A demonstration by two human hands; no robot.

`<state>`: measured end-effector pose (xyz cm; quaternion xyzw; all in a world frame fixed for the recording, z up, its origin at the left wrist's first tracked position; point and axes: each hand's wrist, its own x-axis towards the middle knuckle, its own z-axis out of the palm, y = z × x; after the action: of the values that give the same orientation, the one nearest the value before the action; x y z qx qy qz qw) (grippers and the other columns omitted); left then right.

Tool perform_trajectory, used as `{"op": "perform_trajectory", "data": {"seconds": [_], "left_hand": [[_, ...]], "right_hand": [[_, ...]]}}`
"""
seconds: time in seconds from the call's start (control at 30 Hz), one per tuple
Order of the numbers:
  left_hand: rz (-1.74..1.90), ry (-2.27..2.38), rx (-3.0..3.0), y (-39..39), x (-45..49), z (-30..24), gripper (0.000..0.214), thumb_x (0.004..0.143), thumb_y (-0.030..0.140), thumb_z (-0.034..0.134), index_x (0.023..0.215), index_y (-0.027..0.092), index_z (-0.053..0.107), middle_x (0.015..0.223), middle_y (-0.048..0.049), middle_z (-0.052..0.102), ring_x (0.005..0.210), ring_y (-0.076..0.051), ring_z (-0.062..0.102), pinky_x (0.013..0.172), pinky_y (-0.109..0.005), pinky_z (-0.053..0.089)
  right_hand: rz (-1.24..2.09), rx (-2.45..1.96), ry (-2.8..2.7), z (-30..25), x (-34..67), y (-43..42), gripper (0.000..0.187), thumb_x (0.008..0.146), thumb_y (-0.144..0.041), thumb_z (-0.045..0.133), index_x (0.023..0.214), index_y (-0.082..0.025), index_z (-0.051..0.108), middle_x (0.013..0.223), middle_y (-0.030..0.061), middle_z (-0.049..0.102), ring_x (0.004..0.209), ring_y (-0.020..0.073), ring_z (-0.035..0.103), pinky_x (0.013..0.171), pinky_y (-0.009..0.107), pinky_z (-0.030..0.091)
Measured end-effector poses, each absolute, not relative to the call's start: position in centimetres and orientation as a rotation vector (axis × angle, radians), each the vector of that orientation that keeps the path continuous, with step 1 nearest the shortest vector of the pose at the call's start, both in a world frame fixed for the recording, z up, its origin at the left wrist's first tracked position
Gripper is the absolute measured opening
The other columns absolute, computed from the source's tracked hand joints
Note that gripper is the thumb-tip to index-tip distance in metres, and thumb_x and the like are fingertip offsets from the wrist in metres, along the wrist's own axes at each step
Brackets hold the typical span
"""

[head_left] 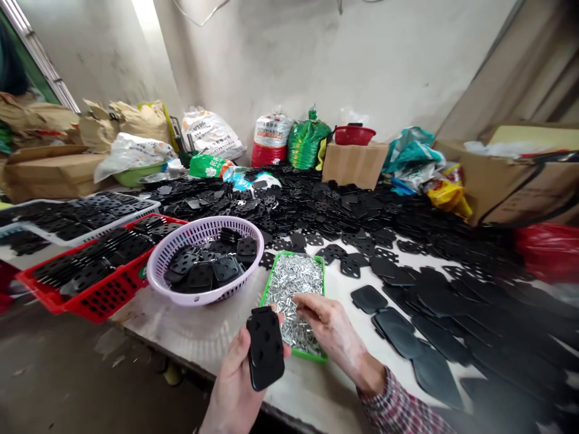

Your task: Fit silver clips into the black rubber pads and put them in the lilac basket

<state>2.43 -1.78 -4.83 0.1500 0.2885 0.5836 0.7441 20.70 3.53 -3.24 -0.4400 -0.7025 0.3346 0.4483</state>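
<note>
At the bottom centre of the frame, the left hand is gripping a black perforated plate by its long edges, thumb on one side and fingers on the other, and is tilting its dotted face toward the camera. Just to the right, the right hand, emerging from a plaid sleeve, is reaching over a green tray filled with small silvery metal pins; its thumb and fingers are bunching together, but whether they are pinching a pin I cannot tell. The tray is resting on the pale worktop in the centre. Left of it, a lilac basket is holding more black plates, and a red basket is standing beside that, also carrying plates. At the right of the frame, smooth black pieces are lying loosely overlapped, while a broad heap of black plates is stretching across the middle, before a cardboard box that is supporting a red bowl.
</note>
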Motion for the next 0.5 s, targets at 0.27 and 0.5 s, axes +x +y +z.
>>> {"op": "perform_trajectory", "data": {"seconds": [0.27,0.5], "left_hand": [[1.311,0.801,0.520,-2.2,3.9,-3.9,0.047,0.067,0.042,0.083,0.108,0.023,0.074,0.110,-0.0084,0.072,0.086,-0.022,0.068,0.072,-0.030,0.052],[1.337,1.050,0.755,-1.8,5.0,-3.1,0.054,0.061,0.032,0.087,0.112,0.019,0.072,0.066,0.0019,0.061,0.056,-0.009,0.049,0.046,-0.020,0.036]], "right_hand": [[1.163,-0.937,-1.321,-0.2,19.7,1.8,0.019,0.079,-0.034,0.076,0.072,-0.017,0.070,0.065,-0.0001,0.061,0.060,0.0143,0.052,0.055,0.023,0.044],[1.340,-0.814,-1.144,-0.3,19.1,0.9,0.014,0.083,-0.032,0.075,0.086,-0.018,0.075,0.066,0.0013,0.067,0.063,0.0147,0.059,0.062,0.022,0.051]]}}
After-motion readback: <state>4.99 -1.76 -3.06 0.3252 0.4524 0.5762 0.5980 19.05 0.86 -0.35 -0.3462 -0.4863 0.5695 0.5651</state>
